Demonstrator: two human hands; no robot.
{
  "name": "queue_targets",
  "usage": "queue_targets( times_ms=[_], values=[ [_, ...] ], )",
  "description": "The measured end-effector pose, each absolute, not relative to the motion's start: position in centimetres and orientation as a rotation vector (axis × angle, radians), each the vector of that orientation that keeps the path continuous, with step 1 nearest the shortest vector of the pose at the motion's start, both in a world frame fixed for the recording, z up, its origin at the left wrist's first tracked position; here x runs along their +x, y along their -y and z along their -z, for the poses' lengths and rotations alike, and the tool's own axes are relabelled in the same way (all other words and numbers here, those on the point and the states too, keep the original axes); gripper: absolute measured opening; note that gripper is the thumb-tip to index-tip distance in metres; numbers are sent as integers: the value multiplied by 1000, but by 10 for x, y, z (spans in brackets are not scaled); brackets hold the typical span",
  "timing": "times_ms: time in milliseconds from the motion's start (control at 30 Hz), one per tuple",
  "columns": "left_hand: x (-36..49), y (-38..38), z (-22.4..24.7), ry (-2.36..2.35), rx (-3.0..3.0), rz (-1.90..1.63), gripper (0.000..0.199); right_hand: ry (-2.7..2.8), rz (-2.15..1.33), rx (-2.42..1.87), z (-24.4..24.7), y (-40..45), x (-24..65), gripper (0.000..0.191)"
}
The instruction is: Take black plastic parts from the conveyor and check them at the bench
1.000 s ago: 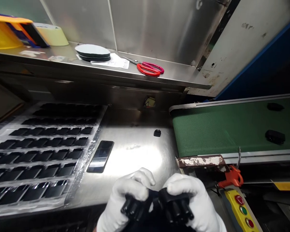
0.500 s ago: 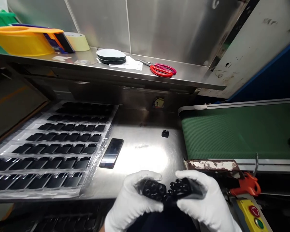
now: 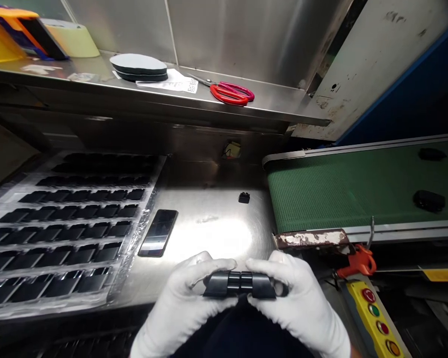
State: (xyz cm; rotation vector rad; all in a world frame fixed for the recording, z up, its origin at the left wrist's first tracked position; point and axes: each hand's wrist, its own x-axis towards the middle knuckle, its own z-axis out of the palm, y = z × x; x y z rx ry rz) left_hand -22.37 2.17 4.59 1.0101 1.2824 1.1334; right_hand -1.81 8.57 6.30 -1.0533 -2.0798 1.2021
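Both my hands wear white gloves and meet at the near edge of the steel table (image 3: 224, 233). My left hand (image 3: 182, 298) grips one black plastic part (image 3: 218, 284) and my right hand (image 3: 298, 303) grips a second black plastic part (image 3: 261, 286). The two parts are held end to end, touching in the middle, with their flat sides toward me. A small loose black part (image 3: 244, 198) lies farther back on the table. A phone (image 3: 158, 232) lies flat to the left of my hands.
A clear tray (image 3: 134, 233) of several rows of black parts fills the left. A green conveyor belt (image 3: 321, 194) with black parts (image 3: 428, 201) runs on the right. Red scissors (image 3: 232, 93) and discs (image 3: 139, 67) lie on the shelf. A yellow button box (image 3: 373, 318) sits lower right.
The two black parts have been turned from their pronged ends facing me to their flat sides, and now sit end to end. The view swung right and back left.
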Motion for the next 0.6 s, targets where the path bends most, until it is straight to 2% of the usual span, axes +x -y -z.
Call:
queue_targets(
  times_ms=[600],
  values=[
    [-221,-21,-45,-1272,1081,-1067,32,1987,-1371,-1127,-62,-85,-14,42]
  ],
)
